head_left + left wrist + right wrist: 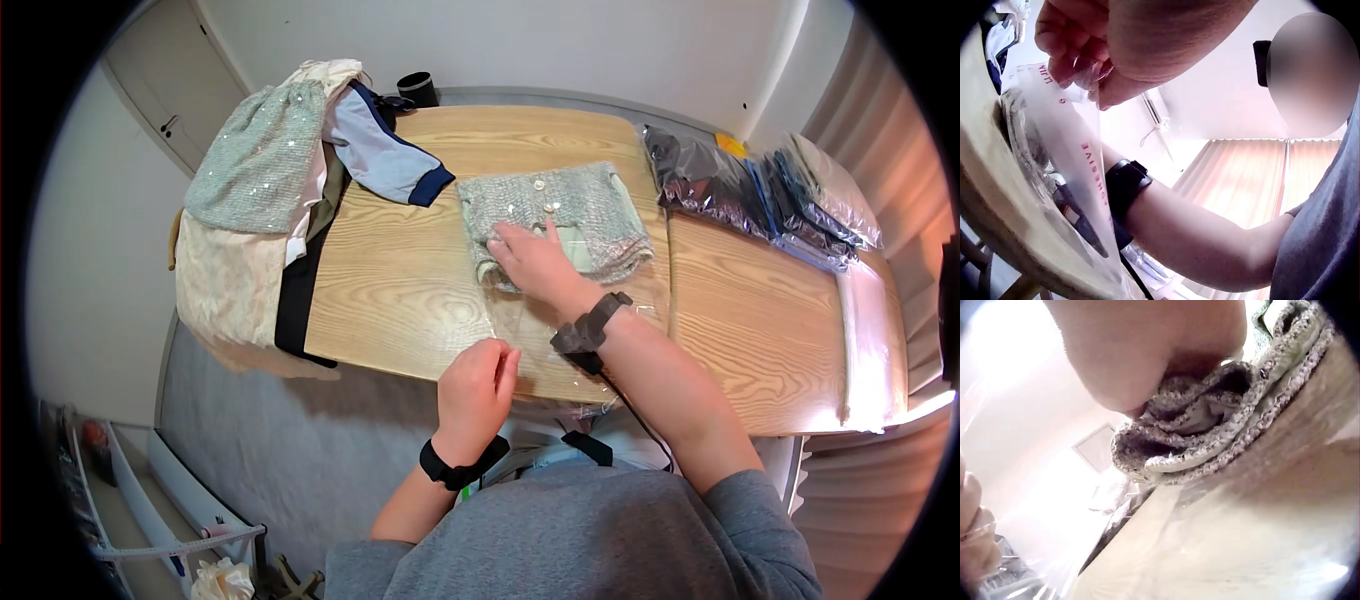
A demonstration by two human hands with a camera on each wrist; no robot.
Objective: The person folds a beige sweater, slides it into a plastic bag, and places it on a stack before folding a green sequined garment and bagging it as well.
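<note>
A folded grey-green knit garment [590,205] with pale buttons lies on the wooden table [400,290], partly inside a clear plastic bag [530,330]. My right hand [518,245] lies flat on the garment's near end, fingers straight and spread. In the right wrist view, the hand [1147,344] sits over the garment's folded layers [1210,425]. My left hand [503,362] pinches the bag's open edge near the table's front. The left wrist view shows its fingers [1075,59] holding the clear film [1079,156], which carries red print.
A heap of loose clothes [260,170] hangs over the table's left end. Several packed clear bags [760,190] lie at the far right, with a white strip [868,330] along the right edge. A black cup [417,88] stands at the back.
</note>
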